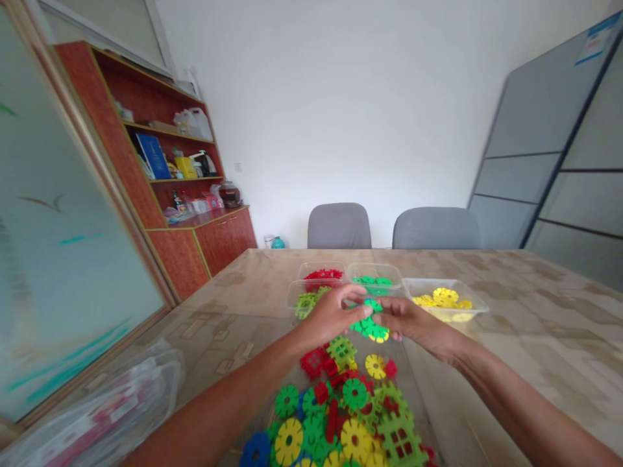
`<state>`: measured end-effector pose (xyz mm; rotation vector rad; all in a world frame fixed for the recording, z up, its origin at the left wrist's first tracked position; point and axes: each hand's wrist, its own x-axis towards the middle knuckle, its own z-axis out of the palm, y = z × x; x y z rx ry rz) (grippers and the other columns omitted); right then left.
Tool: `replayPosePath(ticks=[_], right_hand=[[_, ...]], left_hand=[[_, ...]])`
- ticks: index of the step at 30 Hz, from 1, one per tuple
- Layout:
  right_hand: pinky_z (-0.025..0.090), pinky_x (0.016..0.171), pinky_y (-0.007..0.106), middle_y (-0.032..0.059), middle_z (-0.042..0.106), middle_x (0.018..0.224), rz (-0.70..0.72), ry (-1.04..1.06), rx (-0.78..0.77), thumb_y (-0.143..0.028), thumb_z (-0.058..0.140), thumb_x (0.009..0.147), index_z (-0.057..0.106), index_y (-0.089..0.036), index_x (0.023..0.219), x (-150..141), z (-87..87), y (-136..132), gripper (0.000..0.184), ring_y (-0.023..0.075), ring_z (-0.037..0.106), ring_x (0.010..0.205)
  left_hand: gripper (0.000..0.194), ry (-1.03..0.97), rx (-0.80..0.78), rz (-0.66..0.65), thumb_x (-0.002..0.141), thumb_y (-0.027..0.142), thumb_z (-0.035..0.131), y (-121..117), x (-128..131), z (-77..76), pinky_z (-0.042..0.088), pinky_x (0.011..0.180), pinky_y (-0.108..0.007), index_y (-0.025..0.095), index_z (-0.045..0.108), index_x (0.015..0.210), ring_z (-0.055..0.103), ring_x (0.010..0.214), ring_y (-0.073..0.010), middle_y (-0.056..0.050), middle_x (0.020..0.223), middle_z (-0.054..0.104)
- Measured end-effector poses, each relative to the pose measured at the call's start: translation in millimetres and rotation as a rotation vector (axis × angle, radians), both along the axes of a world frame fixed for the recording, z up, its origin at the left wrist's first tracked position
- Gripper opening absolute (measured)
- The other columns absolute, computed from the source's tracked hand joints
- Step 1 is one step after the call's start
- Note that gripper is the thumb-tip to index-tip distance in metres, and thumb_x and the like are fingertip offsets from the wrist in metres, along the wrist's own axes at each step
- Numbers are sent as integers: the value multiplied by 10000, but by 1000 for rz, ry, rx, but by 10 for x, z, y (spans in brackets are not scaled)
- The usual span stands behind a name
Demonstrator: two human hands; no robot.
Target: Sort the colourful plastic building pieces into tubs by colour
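Above the table, in front of the plastic boxes, both hands meet at a small cluster of green notched discs (370,325). My left hand (335,312) pinches the cluster between thumb and fingers from the left. From the right, my right hand (406,318) grips it too, its fingers partly hidden. A yellow edge shows beneath the green; whether that disc is joined on, I cannot tell. Closer to me lies a mixed heap with green discs (355,394), yellow discs (289,442), a blue disc (256,449), red pieces (314,362) and lime square lattice pieces (400,436).
Clear boxes beyond my hands hold red pieces (324,275), green discs (372,281) and lime pieces (305,302). Yellow discs (445,297) fill a box at right. A clear plastic bag (111,415) lies at left. Two grey chairs (339,226) stand behind the table (535,324).
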<state>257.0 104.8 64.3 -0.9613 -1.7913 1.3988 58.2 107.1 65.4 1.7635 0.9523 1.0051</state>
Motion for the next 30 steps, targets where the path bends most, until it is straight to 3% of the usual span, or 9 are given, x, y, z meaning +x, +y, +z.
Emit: replayPosePath(ticks=[2,4,8,12,20,23,26,30], right_hand=[[363,507,201,-20,565,746,69,5,-32,-554,692,742,654,-177,895,-14,-61,-236,408,85,438,579],[372,516,198,-16,562,776,126,37,-77,-549,653,790,641,-179,940,-27,-178,-435,399,79,448,583],[343,495,174,-36,556,743,185,194,-178,-472,732,754,568,-197,1074,-66,-520,-736,452,63,448,557],[324,434,146,-105,444,588,95,159,-194,-432,737,760,519,-210,1079,-44,-710,-899,446,42,387,459],[343,403,155,-87,452,610,147,-123,-173,-476,529,896,474,-193,1032,83,-504,-985,318,69,512,440],[289,407,168,-90,421,619,161,-119,-147,-455,515,897,460,-196,993,41,-475,-1005,281,59,424,440],[196,436,197,-109,324,565,137,-86,-28,-382,572,854,495,-184,947,-19,-502,-984,231,67,280,472],[219,472,224,-80,373,561,91,-188,60,-321,552,824,505,-179,766,-64,-499,-985,160,87,316,507]], left_hand=[[287,-4,-20,-69,730,244,688,-183,16,-34,487,753,-268,151,652,999,636,898,-205,-60,971,685],[235,-7,-55,-106,726,230,677,-354,0,-101,469,803,-286,139,661,942,632,904,-208,-56,924,694],[247,-4,-124,-112,742,289,660,-602,-102,-274,466,715,-271,127,644,927,630,801,-191,-53,867,684],[261,5,-175,-94,735,290,658,-760,-226,-363,455,678,-256,123,638,935,622,801,-191,-54,849,671],[291,113,-211,-129,777,292,637,-891,-439,-302,453,780,-279,126,663,1015,622,912,-213,-74,981,689],[283,120,-194,-122,789,276,628,-875,-487,-303,454,793,-279,136,657,1034,623,911,-209,-64,986,687],[310,118,-204,-149,789,263,629,-871,-503,-306,455,816,-290,142,645,1074,619,941,-215,-65,1023,681],[384,163,-264,-197,761,258,664,-915,-462,-306,453,870,-319,134,638,1124,611,1013,-240,-86,1086,673]])
